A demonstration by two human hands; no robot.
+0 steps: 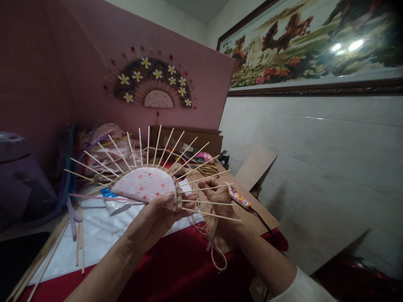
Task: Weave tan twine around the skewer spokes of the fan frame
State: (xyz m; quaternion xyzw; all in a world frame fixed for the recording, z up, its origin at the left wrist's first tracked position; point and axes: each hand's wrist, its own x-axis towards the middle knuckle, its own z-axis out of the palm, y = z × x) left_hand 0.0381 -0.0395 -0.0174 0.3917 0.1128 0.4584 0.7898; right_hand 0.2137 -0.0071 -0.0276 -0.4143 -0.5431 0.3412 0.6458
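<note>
A half-round panel covered in pale cloth with red dots (143, 184) is tilted up over the table, with thin wooden sticks (155, 144) fanning out from its curved edge. Twine (179, 193) is woven in a band along that edge. My left hand (160, 212) grips the panel by its lower right part, thumb on the front. At the right-hand sticks, my right hand (215, 193) has its fingers pinched together around the twine, close to one stick. A loose loop of twine (219, 256) hangs below the right hand.
A glue gun with a dotted handle (239, 197) lies on cardboard (261, 220) at the right. Loose sticks (47, 256) lie on white paper (58, 251) at the left. Bundled pink cloth (108, 136) sits behind. A flowered fan (159, 98) hangs on the pink board.
</note>
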